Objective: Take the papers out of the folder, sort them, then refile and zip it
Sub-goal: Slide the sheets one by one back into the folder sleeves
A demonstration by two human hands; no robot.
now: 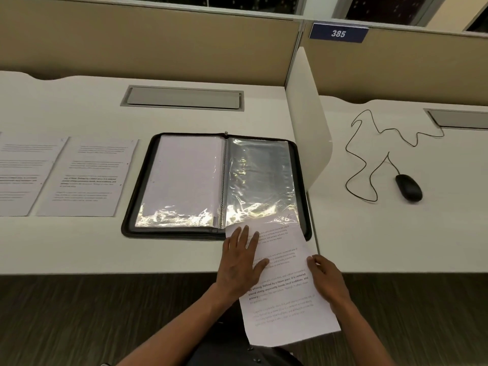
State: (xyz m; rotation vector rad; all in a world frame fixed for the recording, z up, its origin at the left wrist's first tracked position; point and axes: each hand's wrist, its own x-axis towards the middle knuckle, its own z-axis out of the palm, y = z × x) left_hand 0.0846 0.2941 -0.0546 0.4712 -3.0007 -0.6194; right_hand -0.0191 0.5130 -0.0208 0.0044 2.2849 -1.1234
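A black zip folder (132, 207) lies open on the white desk, with clear plastic sleeves on both sides of its ring spine. The left sleeve (184, 178) holds a white sheet. A printed sheet (287, 286) sticks out of the bottom of the right sleeve (260, 178) and hangs past the desk's front edge. My left hand (241, 262) lies flat on the sheet's left part with fingers straight. My right hand (327, 281) grips the sheet's right edge. Two printed sheets (89, 175) (23, 175) lie side by side on the desk left of the folder.
A white divider panel (309, 114) stands right of the folder. Beyond it, a black wired mouse (408, 191) sits on the neighbouring desk. A grey cable hatch (182, 97) is set into the desk behind the folder. A beige partition with a "385" sign (338, 33) runs along the back.
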